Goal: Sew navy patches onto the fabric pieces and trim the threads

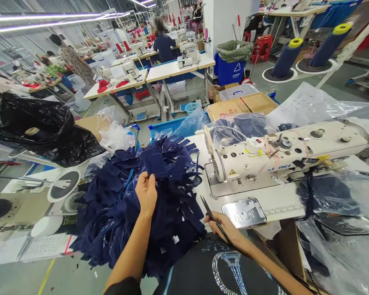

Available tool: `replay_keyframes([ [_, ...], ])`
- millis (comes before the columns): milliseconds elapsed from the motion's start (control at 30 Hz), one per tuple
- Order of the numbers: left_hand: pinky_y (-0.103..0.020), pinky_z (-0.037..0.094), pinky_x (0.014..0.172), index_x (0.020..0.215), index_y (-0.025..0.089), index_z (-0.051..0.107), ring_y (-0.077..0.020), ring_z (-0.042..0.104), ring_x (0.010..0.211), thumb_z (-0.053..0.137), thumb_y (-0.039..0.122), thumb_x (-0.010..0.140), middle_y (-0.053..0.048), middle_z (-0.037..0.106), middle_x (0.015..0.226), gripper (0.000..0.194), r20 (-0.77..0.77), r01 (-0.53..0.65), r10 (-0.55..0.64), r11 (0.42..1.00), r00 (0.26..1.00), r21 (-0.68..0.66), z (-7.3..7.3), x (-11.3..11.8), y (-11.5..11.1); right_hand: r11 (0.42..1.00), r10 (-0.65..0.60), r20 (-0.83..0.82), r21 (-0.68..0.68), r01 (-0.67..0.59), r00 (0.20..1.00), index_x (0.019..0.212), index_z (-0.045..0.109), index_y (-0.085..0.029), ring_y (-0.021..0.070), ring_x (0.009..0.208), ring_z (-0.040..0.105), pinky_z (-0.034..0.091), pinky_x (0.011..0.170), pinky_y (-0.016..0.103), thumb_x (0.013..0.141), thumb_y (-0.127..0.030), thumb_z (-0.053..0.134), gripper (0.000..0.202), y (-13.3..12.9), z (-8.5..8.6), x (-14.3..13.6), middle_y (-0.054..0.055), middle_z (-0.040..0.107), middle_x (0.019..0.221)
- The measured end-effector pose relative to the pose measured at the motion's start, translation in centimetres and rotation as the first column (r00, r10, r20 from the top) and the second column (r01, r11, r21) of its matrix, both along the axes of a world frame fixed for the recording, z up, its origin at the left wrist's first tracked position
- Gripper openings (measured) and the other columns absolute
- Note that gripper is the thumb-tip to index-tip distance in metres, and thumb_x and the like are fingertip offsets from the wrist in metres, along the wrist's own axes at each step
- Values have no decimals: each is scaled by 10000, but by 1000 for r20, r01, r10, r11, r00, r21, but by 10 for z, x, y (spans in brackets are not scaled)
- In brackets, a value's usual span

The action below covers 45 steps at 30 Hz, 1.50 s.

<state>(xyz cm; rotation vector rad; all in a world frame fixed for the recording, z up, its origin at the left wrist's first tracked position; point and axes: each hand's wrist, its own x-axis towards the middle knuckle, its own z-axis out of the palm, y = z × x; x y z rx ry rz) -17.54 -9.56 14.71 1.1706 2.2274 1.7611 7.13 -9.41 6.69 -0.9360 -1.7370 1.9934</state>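
My left hand (pixel 146 192) pinches the lower edge of a dark navy fabric piece (pixel 160 162) between thumb and fingers, held over a large heap of navy fabric pieces (pixel 110 205). Several narrow strips hang from the heap's right side. Closer to my body, my right hand (pixel 223 227) is closed around slim black tweezers (pixel 209 209), their pointed tips angled up and to the left. The tweezers are apart from the held piece. To the right of that hand, a shiny phone-like slab (pixel 244 212) lies on the white sewing table (pixel 199 149).
A white sewing machine (pixel 264 151) stands along the table at right, with plastic-wrapped fabric (pixel 332 192) beside it. A black plastic bag (pixel 33 127) is at left. Cardboard boxes (pixel 242 107) and a blue bin (pixel 230 71) stand beyond. A person (pixel 164 45) sits farther back.
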Motion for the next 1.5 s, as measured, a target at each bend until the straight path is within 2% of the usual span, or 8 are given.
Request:
replay_keyframes([
  [233,-188,415,596,772,171,533,-87,502,628,574,358,697,23,542,696,206,214,-76,48,989,976,125,-15,-7,-18,969,-87,-73,-236,67,994,787,542,-158,115,488,467,372,494,248,762,-709,323,593,-2,-14,-15,-21,474,552],
  [467,-186,411,586,789,168,546,-82,505,621,586,364,692,25,543,695,222,210,-83,56,989,976,124,-18,-5,-23,972,-1,-78,-233,-17,997,789,554,-166,124,578,517,406,589,274,731,-742,353,613,1,-9,-24,-7,517,657],
  [667,-193,418,601,811,164,548,-85,512,631,590,361,686,23,551,706,237,195,-99,77,989,978,107,-18,-1,-26,939,19,-108,-339,-55,994,747,542,-162,113,528,504,365,514,246,676,-784,361,652,4,-17,-49,-13,507,616],
  [1033,-203,431,601,794,164,562,-98,518,630,594,393,682,13,557,702,257,147,-122,111,990,983,68,-15,7,-34,945,-224,-9,-246,215,975,642,512,-170,84,379,383,262,402,220,741,-722,341,586,4,-19,-59,-60,379,434],
  [1133,-206,442,612,794,166,567,-102,528,642,594,393,682,9,563,712,254,157,-99,88,993,984,68,-16,8,-35,975,-173,-21,-143,168,985,693,528,-167,97,423,410,282,432,227,751,-703,329,575,8,-18,-47,-46,410,482],
  [1233,-213,453,636,814,167,572,-107,535,657,602,377,681,5,568,724,250,150,-74,67,996,986,43,-15,10,-36,986,-79,88,155,65,993,655,515,-180,116,476,417,284,475,243,784,-621,380,479,23,-9,-37,-35,412,500],
  [1367,-205,447,596,777,168,575,-100,512,608,612,367,669,18,540,673,230,112,-38,37,999,993,8,-13,13,-36,791,-150,397,598,-131,906,693,550,-184,168,630,512,315,574,271,778,-512,527,339,48,7,-31,20,565,681],
  [1500,-195,434,581,741,172,581,-93,492,587,583,358,696,21,527,652,190,81,13,-13,1000,997,-2,-11,14,-35,616,-235,495,742,-266,837,818,591,-162,222,749,566,348,679,317,791,-538,519,383,55,15,-31,82,623,839],
])
